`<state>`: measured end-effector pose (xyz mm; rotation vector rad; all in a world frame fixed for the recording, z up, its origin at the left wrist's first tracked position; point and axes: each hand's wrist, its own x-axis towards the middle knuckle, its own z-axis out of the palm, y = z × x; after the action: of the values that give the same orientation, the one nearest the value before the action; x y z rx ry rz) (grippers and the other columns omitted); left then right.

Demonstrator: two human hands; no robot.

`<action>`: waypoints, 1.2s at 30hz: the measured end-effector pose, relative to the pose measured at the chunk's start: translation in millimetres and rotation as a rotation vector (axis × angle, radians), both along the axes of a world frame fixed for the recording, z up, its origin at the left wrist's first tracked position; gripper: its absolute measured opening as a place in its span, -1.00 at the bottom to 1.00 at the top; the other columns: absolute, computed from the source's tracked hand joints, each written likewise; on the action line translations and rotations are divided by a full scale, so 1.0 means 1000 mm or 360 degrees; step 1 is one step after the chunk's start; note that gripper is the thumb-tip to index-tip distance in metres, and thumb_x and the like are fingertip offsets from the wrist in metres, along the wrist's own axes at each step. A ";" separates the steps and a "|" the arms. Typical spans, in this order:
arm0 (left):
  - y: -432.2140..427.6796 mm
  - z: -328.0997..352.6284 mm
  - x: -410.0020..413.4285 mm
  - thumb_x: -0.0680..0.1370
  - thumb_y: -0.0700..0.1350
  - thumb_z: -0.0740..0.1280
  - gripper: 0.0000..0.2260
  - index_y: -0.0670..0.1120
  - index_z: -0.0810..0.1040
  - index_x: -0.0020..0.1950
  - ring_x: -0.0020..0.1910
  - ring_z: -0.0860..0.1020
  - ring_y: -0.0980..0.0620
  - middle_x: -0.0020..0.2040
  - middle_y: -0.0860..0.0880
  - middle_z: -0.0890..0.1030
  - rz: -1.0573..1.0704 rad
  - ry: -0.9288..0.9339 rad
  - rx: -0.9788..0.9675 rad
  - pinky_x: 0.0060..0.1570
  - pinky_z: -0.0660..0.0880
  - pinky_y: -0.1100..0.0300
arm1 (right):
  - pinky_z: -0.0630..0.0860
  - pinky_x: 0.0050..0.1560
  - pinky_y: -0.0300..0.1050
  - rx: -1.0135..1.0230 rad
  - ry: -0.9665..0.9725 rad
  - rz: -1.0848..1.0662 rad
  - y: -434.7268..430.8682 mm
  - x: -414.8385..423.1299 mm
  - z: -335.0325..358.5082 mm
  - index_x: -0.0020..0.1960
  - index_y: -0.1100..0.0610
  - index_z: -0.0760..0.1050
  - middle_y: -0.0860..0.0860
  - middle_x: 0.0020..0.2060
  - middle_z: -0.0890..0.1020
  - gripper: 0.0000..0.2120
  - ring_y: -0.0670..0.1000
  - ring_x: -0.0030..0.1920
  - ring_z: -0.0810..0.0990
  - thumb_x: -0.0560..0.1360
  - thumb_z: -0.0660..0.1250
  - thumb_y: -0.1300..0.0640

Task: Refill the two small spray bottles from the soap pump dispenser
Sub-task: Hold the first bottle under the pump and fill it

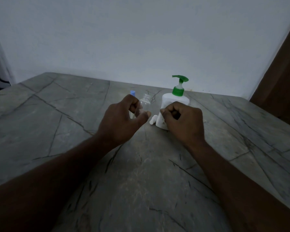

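We see both bare arms reaching over the grey veined tabletop (74, 131). Our left hand (122, 118) curls its grip around a small clear spray bottle (145, 103), open at the neck, with thumb and fingers nearly meeting in front of it. A second bottle with a blue cap (132, 92) shows just behind that hand. Our right hand (182, 121) is closed in a fist against the front of the white soap pump dispenser (172, 99), whose green pump head (180, 79) points left; we cannot tell whether it holds anything. A small white piece (153, 119) lies on the tabletop between the hands.
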<state>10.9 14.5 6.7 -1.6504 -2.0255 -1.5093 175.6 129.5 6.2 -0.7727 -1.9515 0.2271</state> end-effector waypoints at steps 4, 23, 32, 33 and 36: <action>-0.001 -0.001 0.006 0.50 0.22 0.43 -0.70 0.04 0.53 0.03 -0.45 0.59 0.13 -0.14 0.16 0.64 -0.0058 -0.0048 -0.0039 -0.34 0.61 -0.08 | 0.59 -0.24 -0.18 0.0026 0.0267 -0.0022 0.002 0.003 0.005 -0.14 0.14 0.69 -0.01 -0.25 0.72 -0.72 -0.11 -0.28 0.65 0.56 0.40 -0.06; 0.052 0.000 0.037 0.56 0.27 0.25 -0.65 0.12 0.47 0.25 -0.19 0.67 0.13 -0.03 0.22 0.60 -0.0136 -0.0378 0.0204 -0.22 0.67 -0.08 | 0.60 -0.06 0.03 -0.0782 0.0893 0.0105 0.046 -0.010 0.086 -0.09 0.05 0.59 -0.05 -0.21 0.68 -0.64 -0.02 -0.15 0.65 0.63 0.24 -0.21; 0.062 0.015 0.035 0.66 0.05 0.28 -0.69 0.02 0.51 0.38 -0.26 0.66 0.11 0.00 0.11 0.63 -0.0367 -0.0675 0.0226 -0.46 0.48 0.36 | 0.62 -0.14 0.01 -0.0860 0.0649 0.0300 0.061 -0.042 0.094 -0.33 0.09 0.53 0.05 -0.33 0.70 -0.56 0.03 -0.34 0.64 0.62 0.32 -0.14; 0.062 0.016 0.035 0.66 0.04 0.27 -0.68 0.03 0.49 0.41 -0.27 0.65 0.15 0.01 0.10 0.63 -0.0399 -0.0685 0.0211 -0.45 0.48 0.36 | 0.61 -0.17 -0.01 -0.0856 0.0634 0.0312 0.062 -0.042 0.093 -0.33 0.10 0.52 0.04 -0.35 0.68 -0.57 0.01 -0.36 0.62 0.61 0.34 -0.14; 0.059 0.023 0.035 0.68 -0.01 0.24 -0.74 0.12 0.47 0.38 -0.30 0.62 0.23 -0.01 0.13 0.63 -0.0519 -0.0720 0.0232 -0.45 0.46 0.39 | 0.55 -0.24 -0.09 -0.0906 0.0640 0.0439 0.063 -0.037 0.093 -0.31 0.12 0.51 0.04 -0.39 0.63 -0.58 -0.02 -0.39 0.59 0.58 0.39 -0.14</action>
<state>46.3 73.1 29.6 -1.7693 -1.8291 -2.2613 138.4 192.9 99.0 -0.7368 -1.6066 1.0561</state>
